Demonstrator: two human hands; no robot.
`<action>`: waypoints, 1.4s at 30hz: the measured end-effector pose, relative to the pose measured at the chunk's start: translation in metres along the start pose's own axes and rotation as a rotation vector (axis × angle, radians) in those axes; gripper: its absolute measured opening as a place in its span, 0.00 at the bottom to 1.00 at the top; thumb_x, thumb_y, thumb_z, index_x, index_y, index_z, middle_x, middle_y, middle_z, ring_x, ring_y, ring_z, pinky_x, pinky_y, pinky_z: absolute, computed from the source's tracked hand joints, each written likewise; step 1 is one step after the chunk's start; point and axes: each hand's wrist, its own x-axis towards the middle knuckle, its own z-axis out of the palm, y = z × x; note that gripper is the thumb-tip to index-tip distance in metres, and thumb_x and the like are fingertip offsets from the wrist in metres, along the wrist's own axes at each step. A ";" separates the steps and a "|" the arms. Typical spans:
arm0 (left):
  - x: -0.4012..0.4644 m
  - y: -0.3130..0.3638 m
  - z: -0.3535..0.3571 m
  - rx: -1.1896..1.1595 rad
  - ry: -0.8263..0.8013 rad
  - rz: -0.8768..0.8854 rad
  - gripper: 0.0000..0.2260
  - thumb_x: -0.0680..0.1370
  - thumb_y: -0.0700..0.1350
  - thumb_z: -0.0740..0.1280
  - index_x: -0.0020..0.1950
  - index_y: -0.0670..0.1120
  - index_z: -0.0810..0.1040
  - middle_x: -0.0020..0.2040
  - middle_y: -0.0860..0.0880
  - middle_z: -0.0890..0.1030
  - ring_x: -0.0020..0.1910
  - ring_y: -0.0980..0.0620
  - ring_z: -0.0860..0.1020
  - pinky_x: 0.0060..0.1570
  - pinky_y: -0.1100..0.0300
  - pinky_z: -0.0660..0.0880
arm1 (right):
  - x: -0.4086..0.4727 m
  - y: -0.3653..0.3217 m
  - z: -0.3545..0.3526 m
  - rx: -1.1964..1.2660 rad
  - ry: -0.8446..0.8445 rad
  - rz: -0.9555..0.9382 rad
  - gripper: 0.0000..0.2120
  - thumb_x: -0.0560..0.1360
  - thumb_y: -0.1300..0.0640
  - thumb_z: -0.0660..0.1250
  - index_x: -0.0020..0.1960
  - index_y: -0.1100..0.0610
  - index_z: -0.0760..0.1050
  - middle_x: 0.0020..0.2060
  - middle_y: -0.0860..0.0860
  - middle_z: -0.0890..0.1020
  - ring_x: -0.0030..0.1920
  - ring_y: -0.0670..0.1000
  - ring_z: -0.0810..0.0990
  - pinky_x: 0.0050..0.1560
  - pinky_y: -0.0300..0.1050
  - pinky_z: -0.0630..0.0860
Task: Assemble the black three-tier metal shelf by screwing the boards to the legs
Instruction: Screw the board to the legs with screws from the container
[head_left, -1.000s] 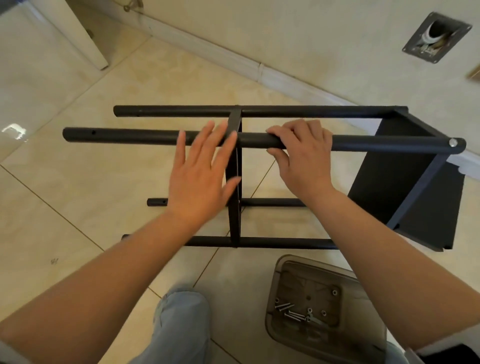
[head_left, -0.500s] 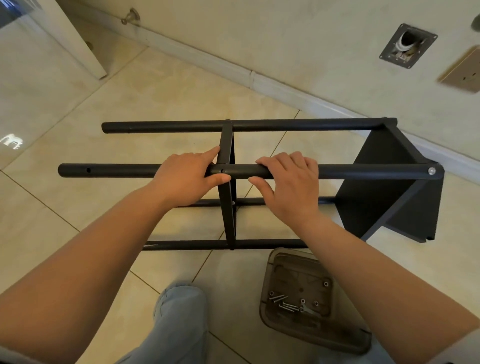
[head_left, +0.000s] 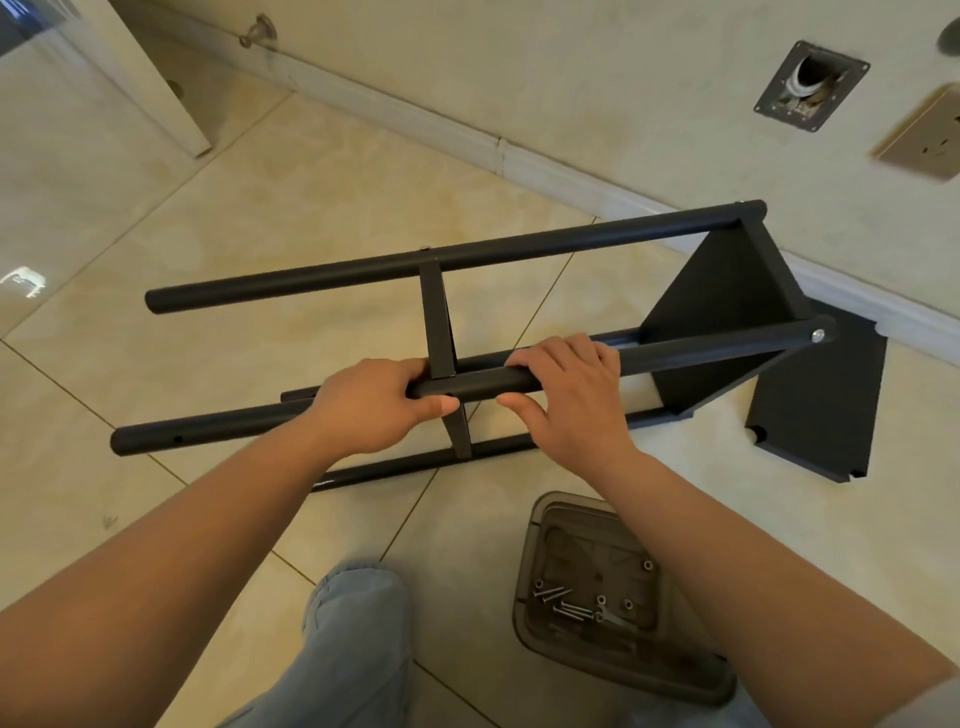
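Note:
The black metal shelf frame (head_left: 363, 270) lies on its side on the tiled floor, its round legs running left to right. A middle board (head_left: 439, 332) stands edge-on between the legs, and an end board (head_left: 722, 312) closes the right end. My left hand (head_left: 374, 410) grips the near upper leg (head_left: 701, 353) just left of the middle board. My right hand (head_left: 566, 400) grips the same leg just right of it. A silver screw head (head_left: 819, 335) shows at that leg's right end. A loose black board (head_left: 815, 410) lies flat on the floor beyond the right end.
A brown plastic tray (head_left: 691, 670) with several screws (head_left: 563, 603) and washers sits on the floor by my right forearm. My jeans-clad knee (head_left: 353, 644) is at the bottom centre. The wall and white skirting (head_left: 519, 156) run close behind the frame, with a socket (head_left: 922, 137) at right.
My left hand went from flat and open above the leg to gripping it. The frame has swung, its right end tilting away toward the wall, and the view has shifted down.

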 end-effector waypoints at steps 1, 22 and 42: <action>0.001 0.002 0.000 0.024 0.025 -0.010 0.10 0.77 0.60 0.60 0.53 0.56 0.69 0.37 0.55 0.74 0.37 0.55 0.73 0.36 0.60 0.69 | 0.003 0.002 -0.002 0.008 -0.016 0.002 0.21 0.73 0.40 0.55 0.53 0.52 0.77 0.46 0.49 0.80 0.49 0.54 0.76 0.53 0.48 0.64; 0.003 0.051 0.042 0.413 0.264 0.197 0.36 0.75 0.68 0.46 0.76 0.53 0.35 0.75 0.48 0.31 0.76 0.47 0.39 0.74 0.46 0.48 | -0.007 0.049 -0.010 0.005 0.268 0.092 0.21 0.78 0.51 0.50 0.37 0.58 0.76 0.34 0.53 0.78 0.40 0.55 0.72 0.49 0.49 0.65; 0.012 0.051 0.055 0.397 0.421 0.208 0.36 0.75 0.63 0.60 0.77 0.53 0.47 0.78 0.49 0.46 0.76 0.48 0.48 0.73 0.49 0.50 | -0.066 0.065 0.035 -0.553 -0.756 0.064 0.08 0.78 0.60 0.60 0.54 0.57 0.76 0.44 0.51 0.80 0.42 0.50 0.78 0.39 0.41 0.68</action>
